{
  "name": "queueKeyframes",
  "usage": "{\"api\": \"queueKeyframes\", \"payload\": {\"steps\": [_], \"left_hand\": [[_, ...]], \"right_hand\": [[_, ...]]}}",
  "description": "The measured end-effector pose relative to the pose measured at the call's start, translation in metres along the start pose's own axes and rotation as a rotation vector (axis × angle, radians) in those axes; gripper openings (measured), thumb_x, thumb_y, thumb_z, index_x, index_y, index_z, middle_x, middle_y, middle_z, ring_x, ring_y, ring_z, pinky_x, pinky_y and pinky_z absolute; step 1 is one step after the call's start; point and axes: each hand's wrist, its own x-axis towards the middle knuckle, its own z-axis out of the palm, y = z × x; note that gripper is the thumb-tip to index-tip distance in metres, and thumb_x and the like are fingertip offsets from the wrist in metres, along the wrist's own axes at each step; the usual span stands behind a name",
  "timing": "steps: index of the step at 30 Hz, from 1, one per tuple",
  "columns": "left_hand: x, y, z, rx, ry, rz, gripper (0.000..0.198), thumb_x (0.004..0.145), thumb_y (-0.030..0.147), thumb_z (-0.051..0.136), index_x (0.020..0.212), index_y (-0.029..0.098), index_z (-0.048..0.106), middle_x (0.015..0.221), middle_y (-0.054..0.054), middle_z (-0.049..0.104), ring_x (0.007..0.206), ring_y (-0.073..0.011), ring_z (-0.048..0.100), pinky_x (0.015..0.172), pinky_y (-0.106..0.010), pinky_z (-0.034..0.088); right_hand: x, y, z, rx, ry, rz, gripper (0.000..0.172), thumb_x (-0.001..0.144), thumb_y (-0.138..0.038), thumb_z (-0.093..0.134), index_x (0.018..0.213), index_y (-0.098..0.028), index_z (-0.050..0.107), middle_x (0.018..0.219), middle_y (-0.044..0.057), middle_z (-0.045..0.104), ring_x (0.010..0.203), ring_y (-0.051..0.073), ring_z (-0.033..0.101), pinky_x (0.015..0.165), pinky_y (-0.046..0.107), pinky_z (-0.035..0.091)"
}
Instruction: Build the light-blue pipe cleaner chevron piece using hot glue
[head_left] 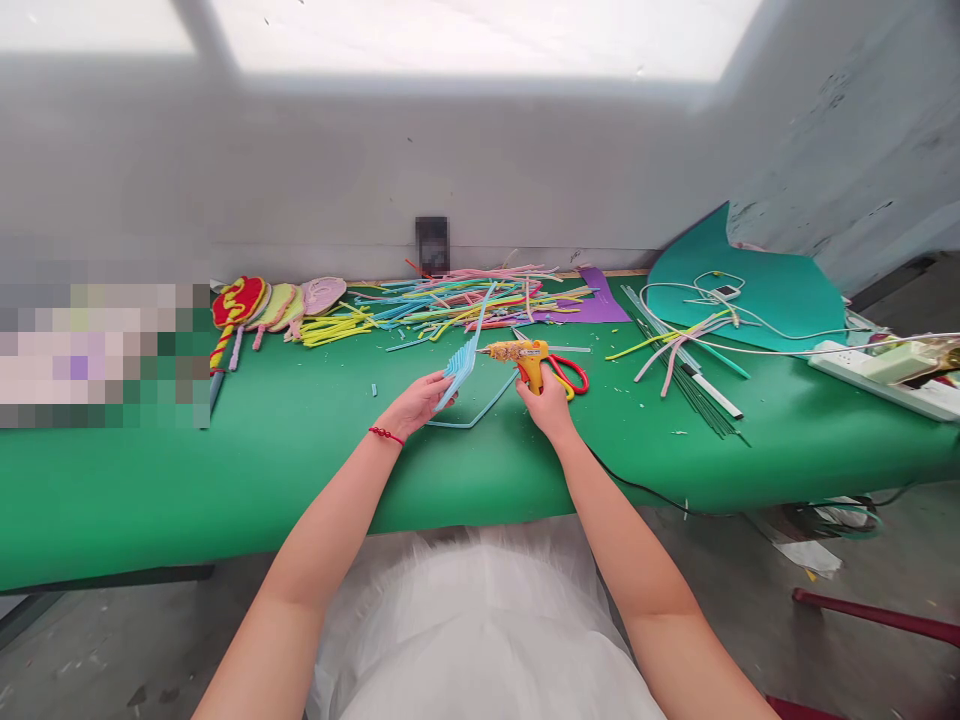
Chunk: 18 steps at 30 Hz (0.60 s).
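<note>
Glue gun [533, 372] was held by its handle in the right hand's [549, 405] closed grip; ribbed blue panel [462, 366] was pinched by the left hand [418, 406], beside the nozzle [483, 351], above the green desk [480, 475].

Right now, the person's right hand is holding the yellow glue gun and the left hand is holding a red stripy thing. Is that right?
Not quite: the stripy thing in the left hand is light blue, not red, as the head view shows. The right hand is holding the yellow glue gun, just as you said.
</note>
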Motion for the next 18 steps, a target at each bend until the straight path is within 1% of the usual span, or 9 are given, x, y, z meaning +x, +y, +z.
{"api": "queueKeyframes", "payload": {"steps": [5,9,18], "left_hand": [[0.0001,-0.0007,-0.0005,0.006,-0.009,-0.008,0.027,0.066,0.025,0.08,0.086,0.013,0.067,0.073,0.001,0.06,0.063,-0.0079,0.054,0.066,-0.024,0.042],[0.0,-0.0014,-0.0006,0.022,-0.025,-0.007,0.027,0.066,0.026,0.079,0.087,0.013,0.066,0.072,0.001,0.059,0.062,-0.0077,0.052,0.064,-0.023,0.04],[0.0002,-0.0024,-0.0008,0.055,-0.031,-0.014,0.026,0.067,0.028,0.079,0.084,0.013,0.066,0.071,0.001,0.058,0.063,-0.0081,0.052,0.066,-0.024,0.04]], "right_hand": [[0.0003,-0.0002,-0.0008,0.011,-0.003,0.014,0.019,0.075,-0.039,0.055,0.082,-0.022,0.048,0.069,-0.001,0.049,0.06,0.016,0.041,0.059,0.03,0.035],[0.0007,-0.0008,-0.0012,-0.001,0.008,0.019,0.019,0.075,-0.038,0.055,0.08,-0.022,0.046,0.068,-0.002,0.048,0.059,0.015,0.04,0.059,0.03,0.035],[0.0027,0.0028,-0.0007,-0.011,0.043,0.03,0.022,0.075,-0.04,0.055,0.084,-0.021,0.049,0.069,-0.002,0.048,0.059,0.014,0.039,0.059,0.03,0.035]]}}
